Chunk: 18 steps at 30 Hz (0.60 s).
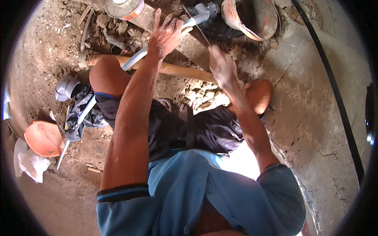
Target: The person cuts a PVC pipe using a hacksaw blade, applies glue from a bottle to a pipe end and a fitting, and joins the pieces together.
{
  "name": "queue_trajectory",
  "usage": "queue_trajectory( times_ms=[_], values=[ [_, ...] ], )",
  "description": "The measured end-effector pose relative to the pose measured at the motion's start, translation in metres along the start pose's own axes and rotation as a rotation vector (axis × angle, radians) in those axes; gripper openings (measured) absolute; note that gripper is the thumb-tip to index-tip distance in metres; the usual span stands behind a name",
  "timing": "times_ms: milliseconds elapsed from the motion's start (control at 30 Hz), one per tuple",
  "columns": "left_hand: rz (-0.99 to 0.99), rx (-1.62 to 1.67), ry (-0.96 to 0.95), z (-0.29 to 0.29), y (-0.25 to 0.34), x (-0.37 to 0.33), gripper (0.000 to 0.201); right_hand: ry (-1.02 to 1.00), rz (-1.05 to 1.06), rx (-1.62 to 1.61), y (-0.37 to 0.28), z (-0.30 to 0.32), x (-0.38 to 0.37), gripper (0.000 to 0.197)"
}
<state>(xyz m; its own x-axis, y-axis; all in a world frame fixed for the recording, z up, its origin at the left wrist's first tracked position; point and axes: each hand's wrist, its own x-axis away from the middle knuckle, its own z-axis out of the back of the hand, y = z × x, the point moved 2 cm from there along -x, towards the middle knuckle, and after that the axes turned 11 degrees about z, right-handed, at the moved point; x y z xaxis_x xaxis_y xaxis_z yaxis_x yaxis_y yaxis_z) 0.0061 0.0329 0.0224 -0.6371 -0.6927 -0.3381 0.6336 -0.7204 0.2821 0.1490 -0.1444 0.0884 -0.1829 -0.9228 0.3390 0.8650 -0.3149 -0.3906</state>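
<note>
A pale plastic pipe [136,59] runs up from my left knee to a grey elbow fitting [202,15]. My left hand [165,37] lies over the pipe just short of that elbow, one finger pointing away and the others bent about it. To its right, my right hand [223,65] is smeared by motion, its fingers closed on one end of a thin dark strip [199,29]. That strip slants up and left, passing close to the pipe by the elbow. Whether it touches the pipe, I cannot tell.
A wooden handle [173,70] lies crosswise between my knees. Beyond are a tin [125,8], a dirt-crusted bucket [256,19] and black plastic [220,29]. At left sit a grey fitting [67,88], a black bag [92,114] and an orange basin [44,138]. A black hose [328,70] curves along the right.
</note>
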Motion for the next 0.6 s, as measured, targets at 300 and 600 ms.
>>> queue_trajectory(
  times_ms=[300, 600],
  values=[
    [-0.002, 0.027, 0.015, -0.008, -0.005, 0.005, 0.037, 0.116, 0.056, -0.061, 0.001, -0.006, 0.018, 0.012],
    [-0.011, -0.007, -0.047, -0.008, -0.005, 0.002, 0.04, 0.31, 0.236, -0.058, 0.023, -0.027, 0.003, 0.012]
  ],
)
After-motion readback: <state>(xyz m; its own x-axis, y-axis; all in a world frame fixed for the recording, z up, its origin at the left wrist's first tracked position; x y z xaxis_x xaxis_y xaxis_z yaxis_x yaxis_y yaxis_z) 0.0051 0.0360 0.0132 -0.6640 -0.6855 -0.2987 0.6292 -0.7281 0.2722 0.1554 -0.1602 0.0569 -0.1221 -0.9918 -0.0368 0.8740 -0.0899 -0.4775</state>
